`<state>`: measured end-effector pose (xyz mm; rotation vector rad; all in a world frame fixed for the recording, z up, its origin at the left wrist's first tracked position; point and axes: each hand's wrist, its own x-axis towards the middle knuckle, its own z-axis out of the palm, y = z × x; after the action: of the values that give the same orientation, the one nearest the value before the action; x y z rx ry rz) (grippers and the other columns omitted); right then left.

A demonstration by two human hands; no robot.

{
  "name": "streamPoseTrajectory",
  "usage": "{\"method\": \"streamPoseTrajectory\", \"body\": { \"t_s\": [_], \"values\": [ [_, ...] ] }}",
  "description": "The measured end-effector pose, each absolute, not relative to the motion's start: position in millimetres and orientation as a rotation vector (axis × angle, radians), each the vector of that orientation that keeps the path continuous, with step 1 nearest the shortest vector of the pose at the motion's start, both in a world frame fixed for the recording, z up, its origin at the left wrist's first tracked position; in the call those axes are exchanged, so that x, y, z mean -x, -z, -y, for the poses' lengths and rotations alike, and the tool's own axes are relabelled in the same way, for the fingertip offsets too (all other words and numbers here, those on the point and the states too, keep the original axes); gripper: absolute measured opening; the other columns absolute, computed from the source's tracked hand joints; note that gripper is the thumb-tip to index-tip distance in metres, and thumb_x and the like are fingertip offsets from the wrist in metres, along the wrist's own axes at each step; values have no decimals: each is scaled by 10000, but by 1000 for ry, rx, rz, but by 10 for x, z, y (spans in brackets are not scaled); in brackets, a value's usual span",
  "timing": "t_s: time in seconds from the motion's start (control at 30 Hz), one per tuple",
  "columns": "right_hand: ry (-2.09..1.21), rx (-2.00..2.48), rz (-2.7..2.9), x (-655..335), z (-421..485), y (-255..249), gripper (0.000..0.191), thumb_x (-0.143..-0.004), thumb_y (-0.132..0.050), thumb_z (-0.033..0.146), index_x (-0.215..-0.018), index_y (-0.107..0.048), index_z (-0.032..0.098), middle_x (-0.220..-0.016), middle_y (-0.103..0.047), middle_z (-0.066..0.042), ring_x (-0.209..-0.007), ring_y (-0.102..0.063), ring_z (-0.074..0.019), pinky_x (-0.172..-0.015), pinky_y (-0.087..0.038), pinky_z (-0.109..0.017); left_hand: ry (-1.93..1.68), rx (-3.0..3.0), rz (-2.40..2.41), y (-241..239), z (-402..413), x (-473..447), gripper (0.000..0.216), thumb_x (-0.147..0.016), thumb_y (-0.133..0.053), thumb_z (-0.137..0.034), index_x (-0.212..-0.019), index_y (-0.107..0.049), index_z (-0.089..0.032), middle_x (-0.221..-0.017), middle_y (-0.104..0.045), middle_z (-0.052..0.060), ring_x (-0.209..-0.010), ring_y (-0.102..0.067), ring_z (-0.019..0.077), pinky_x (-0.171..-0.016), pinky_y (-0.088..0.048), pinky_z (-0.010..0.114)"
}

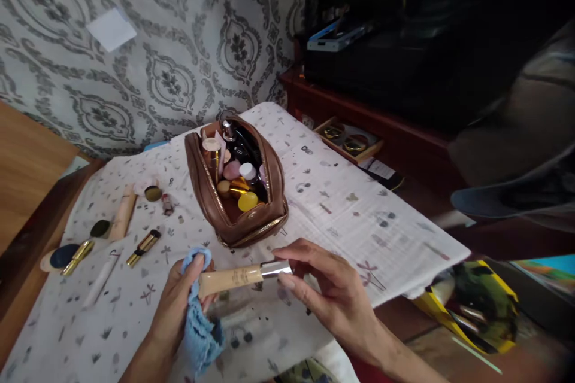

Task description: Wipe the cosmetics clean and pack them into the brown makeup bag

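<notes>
A beige cosmetic tube [231, 278] with a silver cap is held level between my two hands, over the front of the cloth-covered table. My left hand [173, 293] is closed round the tube's flat end with a blue cloth [202, 332], which hangs down below the fingers. Thumb and fingers of my right hand [330, 287] pinch the silver cap. Just behind stands an open brown makeup bag [209, 206], full of bottles, jars and compacts, among them a yellow-lidded one [247, 201].
Left on the patterned tablecloth [332, 215] lie a beige tube [123, 212], a white tube [102, 278], a black-and-gold lipstick [144, 247] and several other cosmetics. A dark cabinet with a small tray [348, 139] stands behind right. A yellow-edged bag [476, 305] is low at right.
</notes>
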<state>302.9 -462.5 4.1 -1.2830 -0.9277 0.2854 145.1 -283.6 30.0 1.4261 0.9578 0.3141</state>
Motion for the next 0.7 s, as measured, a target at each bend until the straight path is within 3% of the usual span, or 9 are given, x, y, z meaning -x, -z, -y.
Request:
{"method": "streamPoseTrajectory", "body": {
  "t_s": [0.2, 0.33, 0.43, 0.57, 0.7],
  "values": [
    [-259, 1324, 955, -3062, 4619, -116, 207, -917, -705, 290, -1119, -748, 278, -860, -724, -44, -664, -640, -147, -598, -568, -256, -355, -1337, -1049, -108, 2808, -1355, 523, -700, -700, -738, -652, -566, -234, -420, -478, -50, -398, -471, 132, -428, -389, 256],
    [-214, 1364, 961, -3091, 4639, -239, 218, -912, -709, 274, -1124, -752, 298, -889, -732, -61, -725, -677, -175, -630, -579, -271, -331, -1401, -903, -92, 2770, -1319, 571, -780, -657, -724, -566, -515, -214, -423, -483, -28, -398, -454, 109, -465, -402, 251],
    [-167, 1395, 942, -3110, 4662, -294, 206, -908, -713, 288, -1108, -761, 305, -887, -729, -71, -741, -684, -191, -626, -583, -280, -304, -1467, -778, -134, 2718, -1298, 549, -858, -597, -697, -613, -564, -207, -443, -497, -20, -424, -450, 112, -483, -391, 254],
    [-57, 1400, 924, -3129, 4701, -287, 200, -904, -720, 317, -1099, -764, 328, -861, -723, -62, -679, -661, -181, -579, -576, -277, -294, -1548, -748, -177, 2630, -1234, 483, -902, -564, -664, -728, -600, -214, -490, -520, -20, -477, -484, 131, -511, -409, 255],
    [65, 1461, 828, -3118, 4718, -372, 181, -887, -738, 318, -1066, -768, 312, -814, -700, -48, -609, -630, -164, -496, -544, -267, -289, -1631, -766, -183, 2580, -1178, 499, -912, -552, -653, -681, -550, -210, -517, -528, -15, -495, -493, 128, -522, -414, 244]
  ]
}}
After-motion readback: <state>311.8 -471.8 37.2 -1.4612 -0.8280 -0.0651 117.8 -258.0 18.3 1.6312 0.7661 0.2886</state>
